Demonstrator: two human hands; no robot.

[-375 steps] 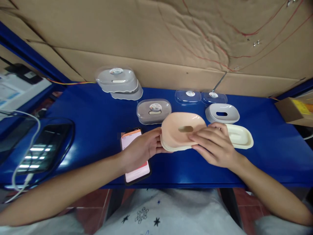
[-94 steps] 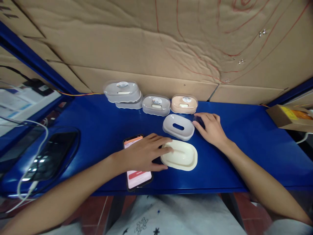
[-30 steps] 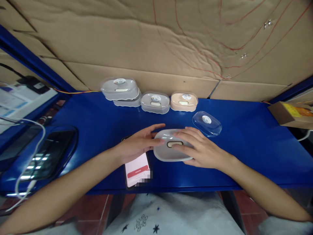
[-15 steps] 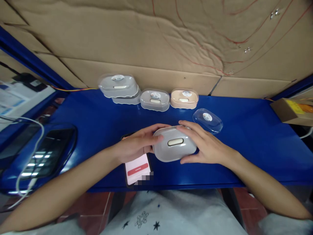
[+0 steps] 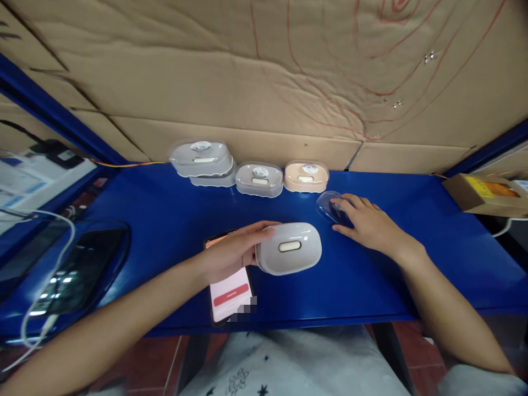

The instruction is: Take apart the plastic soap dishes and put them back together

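My left hand [image 5: 235,250] grips the left end of a grey oval soap dish [image 5: 305,250], thumb on its rim and fingers at its side. The dish is lidless, tilted towards me, with a cream oval piece in its middle. To the right, my right hand [image 5: 363,223] has thumb and fingers around the right part of a clear plastic lid [image 5: 325,206], covering much of it. Partly beneath my left hand lies a phone [image 5: 229,302] with its screen lit.
Along the cardboard wall [image 5: 231,88] stand lidded soap dishes: stacked grey ones [image 5: 202,159], another grey one [image 5: 259,181] and a peach one [image 5: 306,177]. A dark-screened device [image 5: 82,269] with a white cable lies left. At the right edge sits an open cardboard box [image 5: 478,198].
My right hand has let go of the grey soap dish and moved right and away from me, onto the clear lid. The left hand still holds the dish. The view has shifted slightly.
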